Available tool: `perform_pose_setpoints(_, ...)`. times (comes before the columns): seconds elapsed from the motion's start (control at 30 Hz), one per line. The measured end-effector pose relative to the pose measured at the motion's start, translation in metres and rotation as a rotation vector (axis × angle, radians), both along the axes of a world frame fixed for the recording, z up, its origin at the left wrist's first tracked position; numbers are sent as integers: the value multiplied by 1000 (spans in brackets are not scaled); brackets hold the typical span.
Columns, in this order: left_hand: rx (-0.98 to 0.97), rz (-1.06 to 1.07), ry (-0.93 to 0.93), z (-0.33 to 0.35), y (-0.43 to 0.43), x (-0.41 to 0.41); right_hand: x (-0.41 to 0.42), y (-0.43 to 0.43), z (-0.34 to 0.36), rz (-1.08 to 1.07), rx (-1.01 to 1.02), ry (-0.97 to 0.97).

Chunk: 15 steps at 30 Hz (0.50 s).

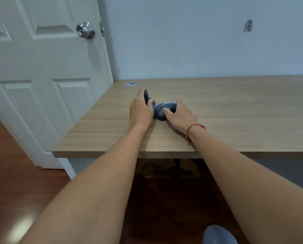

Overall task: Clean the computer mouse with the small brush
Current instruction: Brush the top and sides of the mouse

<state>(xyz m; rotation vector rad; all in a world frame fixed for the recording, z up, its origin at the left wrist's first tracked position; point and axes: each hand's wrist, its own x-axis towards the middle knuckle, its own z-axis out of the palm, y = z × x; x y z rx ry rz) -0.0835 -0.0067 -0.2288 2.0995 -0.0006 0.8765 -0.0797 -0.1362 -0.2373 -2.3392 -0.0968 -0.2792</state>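
Both bare arms reach forward over a light wooden desk [235,106] that stands against a pale blue wall [191,41]. The left hand [141,110] is wrapped around a dark brush [148,98], whose handle sticks out past the knuckles toward the wall while its pale bristles (only a sliver shows) point at the mouse. The dark grey mouse [162,110] sits on the desk near the left end, just right of the brush and touching the bristles. The right hand [180,115] grips the mouse from the right side, thumb laid across its top and fingers curled over the far edge. A red string bracelet [194,128] circles the right wrist. A round metal cable cover [130,84] lies in the desk behind the hands. A white panelled door [41,76] with a silver knob [85,30] stands to the left.
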Motion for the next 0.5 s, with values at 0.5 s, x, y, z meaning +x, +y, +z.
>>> perform_pose_setpoints(0.5, -52, -39, -121, 2, -2, -1, 3, -3, 5, 102, 57, 19)
